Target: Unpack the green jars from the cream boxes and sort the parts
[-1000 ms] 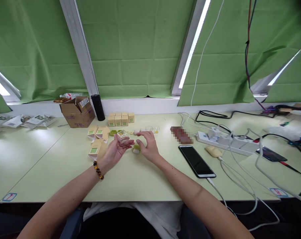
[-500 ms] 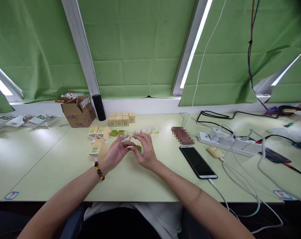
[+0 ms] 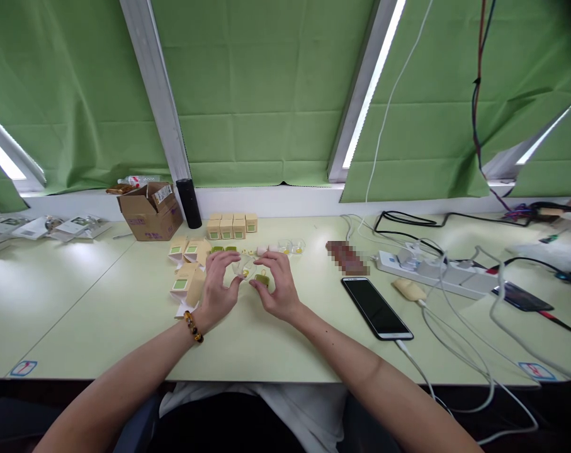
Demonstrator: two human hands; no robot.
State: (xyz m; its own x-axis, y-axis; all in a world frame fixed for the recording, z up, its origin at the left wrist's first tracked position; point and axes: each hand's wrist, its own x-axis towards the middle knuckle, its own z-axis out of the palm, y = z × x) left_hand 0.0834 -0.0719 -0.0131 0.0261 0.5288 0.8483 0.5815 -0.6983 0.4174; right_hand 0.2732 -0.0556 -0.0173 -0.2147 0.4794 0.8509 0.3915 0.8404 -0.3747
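Between my two hands is a small clear plastic shell (image 3: 244,269) with something yellow in it. My left hand (image 3: 219,288) grips its left side between thumb and fingers. On the other side, the thumb and fingers of my right hand (image 3: 279,286) curve around its right edge. A small green case (image 3: 262,279) with a thin yellow loop sits by my right thumb. Behind my left fingers, more green cases (image 3: 230,250) are partly hidden. Farther right are clear plastic shells (image 3: 292,246) holding yellow bits, with small pale pieces (image 3: 263,250) beside them.
Small tan boxes (image 3: 226,228) stand in rows at the back. Open tan boxes (image 3: 187,284) lie left of my left wrist. A cardboard carton (image 3: 150,212) and black cylinder (image 3: 189,203) are farther back. On the right are a phone (image 3: 376,308), power strip (image 3: 431,274) and loose cables.
My left hand has opened wider and turned around the clear shell, showing the yellow piece in it. The right hand has stayed nearly in place.
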